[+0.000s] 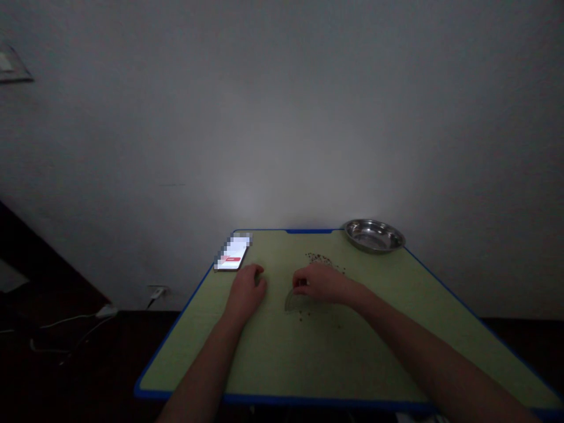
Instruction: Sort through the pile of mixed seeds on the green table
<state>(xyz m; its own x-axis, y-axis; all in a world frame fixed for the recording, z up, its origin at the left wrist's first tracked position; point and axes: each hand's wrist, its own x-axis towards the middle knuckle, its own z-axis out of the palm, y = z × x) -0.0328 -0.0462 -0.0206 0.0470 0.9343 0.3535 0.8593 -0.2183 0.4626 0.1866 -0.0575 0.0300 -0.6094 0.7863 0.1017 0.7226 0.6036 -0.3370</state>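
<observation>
My right hand is over the middle of the table, with thumb and fingertips pinched together; whatever is between them is too dark and small to name. Just below its fingertips lies a clear, curved-edged object, partly hidden by the hand. Small dark bean-like bits are scattered beyond the hand, and a few more lie nearer to me. My left hand rests on the table's left half, loosely curled, with a gap between thumb and forefinger and nothing visible in it.
A lit phone lies at the far left of the green, blue-edged table. A shiny metal bowl stands at the far right corner. Behind the table is a grey wall; a plug and cables are low on the left.
</observation>
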